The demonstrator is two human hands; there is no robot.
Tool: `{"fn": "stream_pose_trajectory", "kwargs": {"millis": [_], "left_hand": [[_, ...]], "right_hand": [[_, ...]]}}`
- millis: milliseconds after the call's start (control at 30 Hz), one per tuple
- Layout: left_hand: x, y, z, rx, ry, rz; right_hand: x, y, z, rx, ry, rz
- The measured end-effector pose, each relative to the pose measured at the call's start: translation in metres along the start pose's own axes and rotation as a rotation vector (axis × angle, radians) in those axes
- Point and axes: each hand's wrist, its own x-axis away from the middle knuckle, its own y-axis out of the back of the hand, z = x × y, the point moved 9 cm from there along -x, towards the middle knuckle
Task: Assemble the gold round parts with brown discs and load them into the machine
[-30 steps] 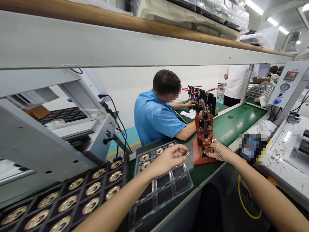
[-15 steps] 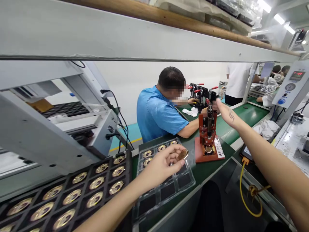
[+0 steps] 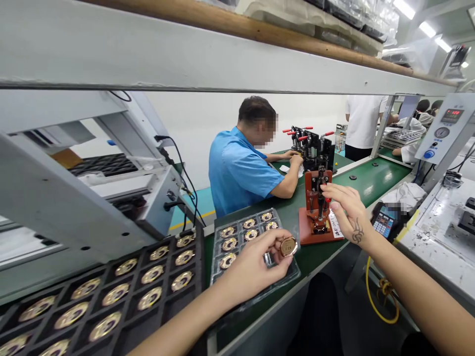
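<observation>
My left hand (image 3: 261,257) is closed on a round gold watch case (image 3: 288,246), pinched between thumb and fingers with its marked flat side showing. It hovers over the near right of a clear plastic tray (image 3: 293,272) holding several gold watch cases. My right hand (image 3: 347,210) has its fingers curled at the red-tipped lever (image 3: 328,200) of a red toggle press (image 3: 309,233). The press's plunger is down over its base, where a watch part is mostly hidden.
A black compartment tray (image 3: 170,309) with several gold rings stands at left. A co-worker in blue (image 3: 241,168) sits across the green bench by several black clamp presses (image 3: 315,148). A keypad device (image 3: 384,220) and yellow cable (image 3: 369,296) are at right. A beam (image 3: 222,64) crosses above.
My right hand has come down and nearer with the lever, and the press's plunger has lowered. My left hand has shifted slightly down and right, turning the watch case's flat side toward me.
</observation>
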Motion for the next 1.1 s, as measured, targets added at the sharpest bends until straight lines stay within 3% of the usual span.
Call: {"fn": "stream_pose_trajectory", "kwargs": {"millis": [100,200,267,400,500,600,733,833,900,1000,1067,1100], "left_hand": [[0.001,-0.011,-0.021,-0.075,-0.096,-0.009],[0.006,-0.02,-0.038,-0.129,-0.182,-0.023],[0.009,-0.026,-0.046,-0.145,-0.221,-0.021],[0.011,-0.032,-0.057,-0.152,-0.269,-0.012],[0.008,-0.034,-0.062,-0.124,-0.267,0.007],[0.007,-0.04,-0.055,0.104,-0.122,0.055],[0.026,-0.069,-0.028,0.731,0.231,0.106],[0.052,-0.077,0.003,0.84,0.355,0.068],[0.074,-0.052,0.034,0.656,0.378,-0.059],[0.117,0.022,0.079,0.07,0.396,-0.288],[0.144,0.064,0.104,-0.321,0.458,-0.321],[0.155,0.079,0.117,-0.383,0.488,-0.327]], "right_hand": [[0.008,-0.003,0.003,0.061,-0.05,0.068],[0.026,0.009,0.016,0.062,-0.157,-0.006],[0.045,0.011,0.02,-0.074,-0.308,-0.032],[0.086,-0.026,0.027,-0.524,-0.689,0.193],[0.096,-0.041,0.036,-0.722,-0.791,0.239],[0.099,-0.044,0.039,-0.809,-0.846,0.211],[0.118,-0.045,0.044,-0.775,-0.878,0.245],[0.154,-0.049,0.04,-0.676,-0.878,0.33],[0.185,-0.051,0.027,-0.615,-0.924,0.36],[0.228,-0.049,0.005,-0.557,-1.013,0.372],[0.244,-0.043,-0.006,-0.512,-1.047,0.358],[0.248,-0.04,-0.01,-0.49,-1.059,0.345]]}}
